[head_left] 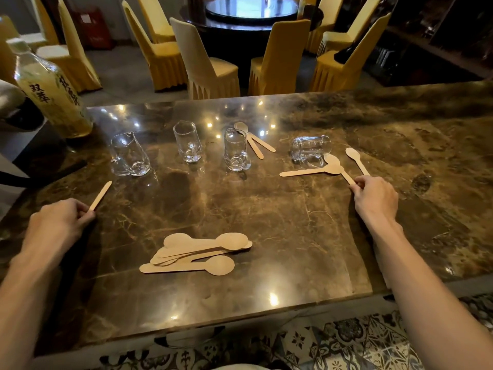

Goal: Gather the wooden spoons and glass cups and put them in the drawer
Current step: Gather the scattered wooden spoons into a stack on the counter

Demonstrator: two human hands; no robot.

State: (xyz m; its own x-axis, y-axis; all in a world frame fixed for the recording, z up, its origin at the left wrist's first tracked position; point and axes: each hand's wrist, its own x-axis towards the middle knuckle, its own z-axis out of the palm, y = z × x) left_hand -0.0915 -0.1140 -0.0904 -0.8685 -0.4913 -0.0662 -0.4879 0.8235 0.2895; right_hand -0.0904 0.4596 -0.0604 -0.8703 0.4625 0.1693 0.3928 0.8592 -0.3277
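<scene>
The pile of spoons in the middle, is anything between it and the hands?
Nothing visible. Bare marble tabletop lies between the spoon pile and both the left hand and right hand; each already grips another spoon.

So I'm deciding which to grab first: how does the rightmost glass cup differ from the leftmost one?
The rightmost glass cup lies on its side; the leftmost glass cup stands upright. The rightmost has wooden spoons against it; the leftmost stands alone. Both are clear, empty and handled.
</scene>
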